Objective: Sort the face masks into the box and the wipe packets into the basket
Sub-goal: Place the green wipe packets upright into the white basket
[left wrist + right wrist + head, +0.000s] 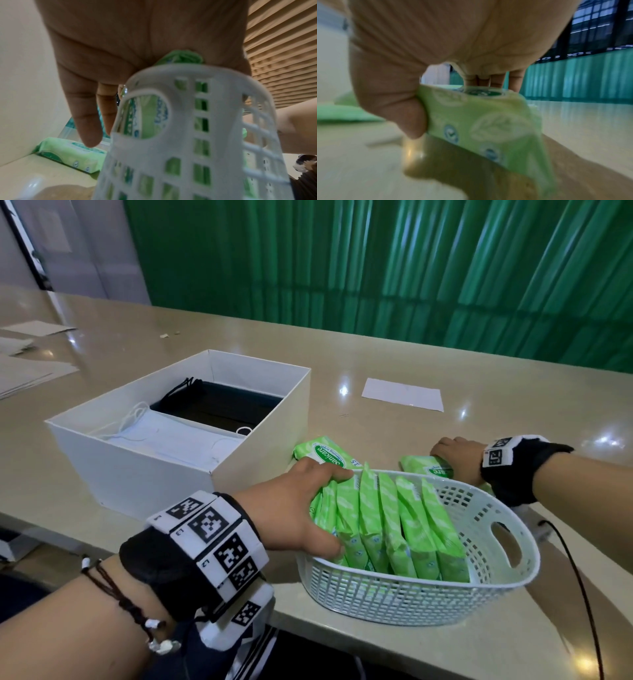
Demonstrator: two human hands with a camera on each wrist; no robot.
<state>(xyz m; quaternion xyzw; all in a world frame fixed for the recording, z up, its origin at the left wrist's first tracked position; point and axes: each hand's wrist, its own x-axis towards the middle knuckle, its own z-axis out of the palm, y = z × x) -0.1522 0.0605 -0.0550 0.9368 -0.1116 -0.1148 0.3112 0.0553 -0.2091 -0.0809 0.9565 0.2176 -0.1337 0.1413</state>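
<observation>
A white mesh basket point(496, 583) stands near the table's front edge with several green wipe packets point(394, 525) upright in it. My left hand point(318, 508) reaches into its left end, with fingers and thumb round the leftmost packets; the left wrist view shows the basket wall point(180, 148) under my palm. Behind the basket my right hand point(445, 455) pinches a wipe packet point(424, 467) point(488, 121) at the table. Another loose packet point(323, 451) point(72, 152) lies between basket and box. The white box point(137, 467) at left holds white masks point(171, 436) and black masks point(219, 409).
A white sheet of paper point(402, 393) lies further back on the beige table. Stacked papers point(27, 371) sit at the far left. A black cable point(575, 577) runs down the right side by the basket. A green curtain hangs behind the table.
</observation>
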